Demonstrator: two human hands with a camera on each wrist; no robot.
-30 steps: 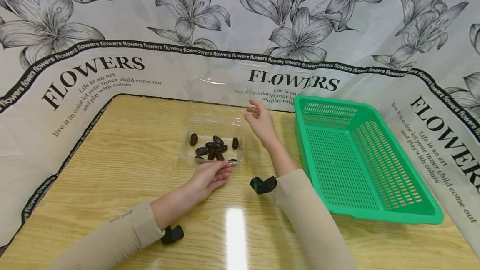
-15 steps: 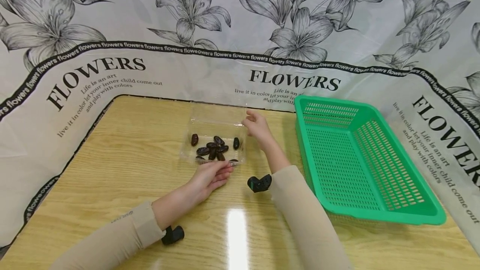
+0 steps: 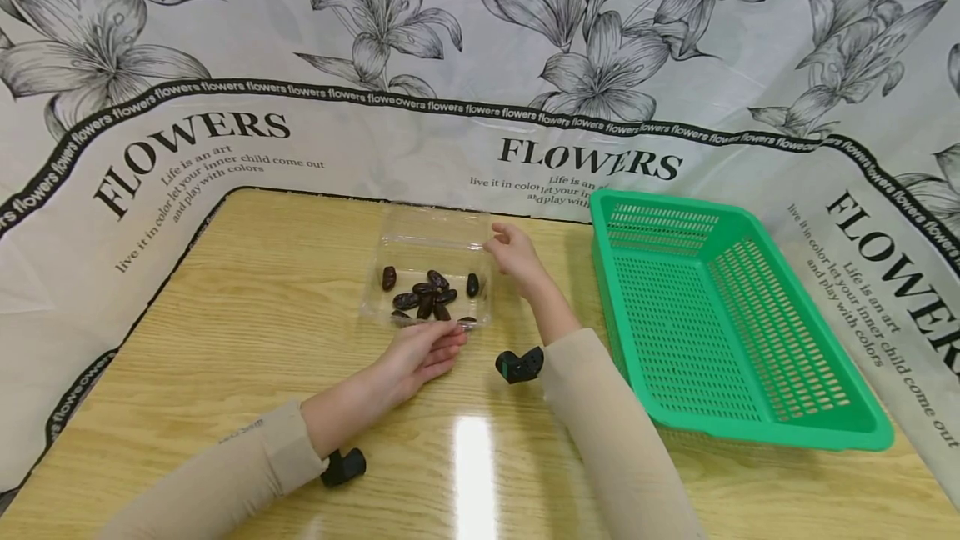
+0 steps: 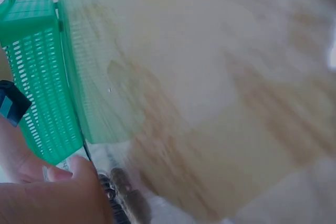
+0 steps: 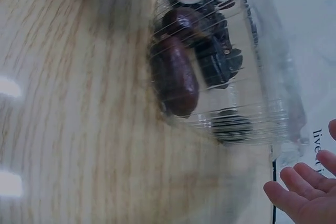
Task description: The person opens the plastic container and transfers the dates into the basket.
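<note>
A flower-printed cloth (image 3: pixel 450 48) rises beyond the 12 o'clock edge of the wood-grain table (image 3: pixel 247 315), and at 3 o'clock stands a green slotted basket (image 3: pixel 682 332) with nothing visible inside. Well to the basket's 9 o'clock, the clear plastic container (image 3: pixel 420 263) sits on the table, its lid (image 3: pixel 435 222) folded back toward 12 o'clock. It looks light and thin-walled, springy rather than rigid, smooth enough to slide and liable to dent or crack at the hinge; opposite side walls just under the rim seem the surest hold, with gentle pressure. The left hand (image 3: pixel 416 358) lies at the container's 6 o'clock edge, fingers together and slightly bent; whether they pinch the rim I cannot tell. The right hand (image 3: pixel 517 257) is at about 2 o'clock, beside the hinge end, its fingers loosely curved and grasping nothing. Smallest are the dark dates (image 3: pixel 425 305) on the container floor, clustered near its middle with strays toward 9, 3 and 6 o'clock; they look glossy, fairly soft and perhaps sticky, best lifted singly around the middle. Against one second ago, the lid lies lower and flatter and the right hand has dropped, while the left hand and dates match.
</note>
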